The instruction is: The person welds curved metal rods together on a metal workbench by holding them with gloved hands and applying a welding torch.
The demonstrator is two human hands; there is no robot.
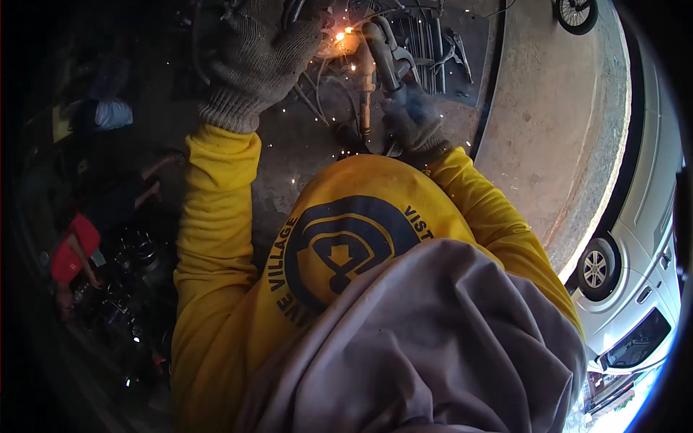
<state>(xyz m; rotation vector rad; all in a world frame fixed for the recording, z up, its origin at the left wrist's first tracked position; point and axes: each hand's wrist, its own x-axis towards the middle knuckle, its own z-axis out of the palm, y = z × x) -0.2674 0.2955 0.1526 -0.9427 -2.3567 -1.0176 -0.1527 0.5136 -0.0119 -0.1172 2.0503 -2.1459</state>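
At the top of the head view my left hand point(261, 56), in a grey knitted glove, reaches beside a bright orange glow with flying sparks point(343, 34). Its fingers are partly dark and cut off by the picture's edge, so their hold cannot be told. My right hand point(415, 121), gloved as well, is closed round the lower end of a grey metal piece with a curved, tube-like head point(382, 58). That head comes close to the glow. Between my hands stands an orange-lit rod or pipe point(366, 90). What is being heated is hidden by glare.
Metal rods point(426, 43) lie on the dark floor beyond my right hand. A pale concrete strip point(552, 123) runs along the right, with a wheel point(576, 13) and a silver vehicle point(628, 289). At left, a person in red point(76, 249) is near dark machine parts point(137, 252).
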